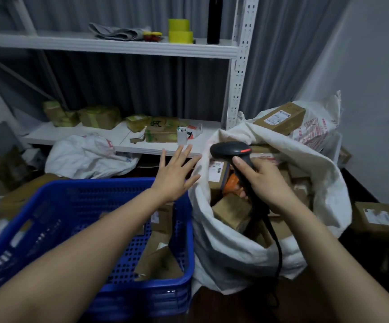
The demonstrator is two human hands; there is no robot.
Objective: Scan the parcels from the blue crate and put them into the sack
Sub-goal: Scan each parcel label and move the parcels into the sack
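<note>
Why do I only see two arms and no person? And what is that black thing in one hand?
The camera sits on the person's head and looks down, so you see only their arms, just as they do. There is only this one picture. The right hand grips a black barcode scanner with a cable; it reads parcel labels. The left hand is open, fingers spread, and holds nothing. Below it is a blue crate with a few cardboard parcels inside. Beside the crate stands a white sack, nearly full of brown parcels. Behind, a white shelf carries taped boxes, and rolls of yellow tape sit higher up.
</note>
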